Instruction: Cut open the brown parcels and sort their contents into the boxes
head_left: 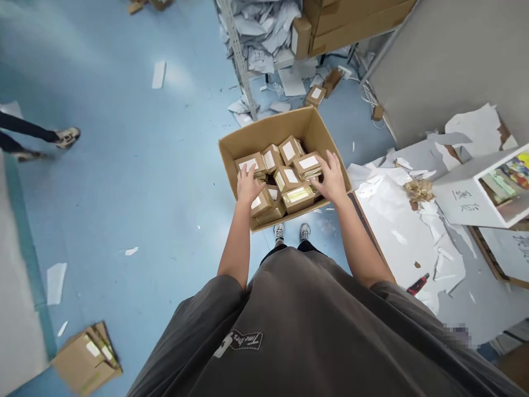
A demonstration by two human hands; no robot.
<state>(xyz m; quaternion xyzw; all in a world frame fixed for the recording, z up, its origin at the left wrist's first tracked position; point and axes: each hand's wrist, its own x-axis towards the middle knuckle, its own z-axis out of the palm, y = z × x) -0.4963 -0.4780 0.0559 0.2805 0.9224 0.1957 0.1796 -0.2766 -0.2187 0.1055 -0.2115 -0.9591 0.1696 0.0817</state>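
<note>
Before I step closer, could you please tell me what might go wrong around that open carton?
The small boxes lie unevenly in the open carton, so they might shift against the left hand or right hand. Loose paper on the floor could be slippery underfoot. The red tool could be overlooked among torn paper on the side table.

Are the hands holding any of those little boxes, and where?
I can't tell if they grip any. In the big carton, the left hand is at the leftmost boxes; the right hand is by one box's right end.
</note>
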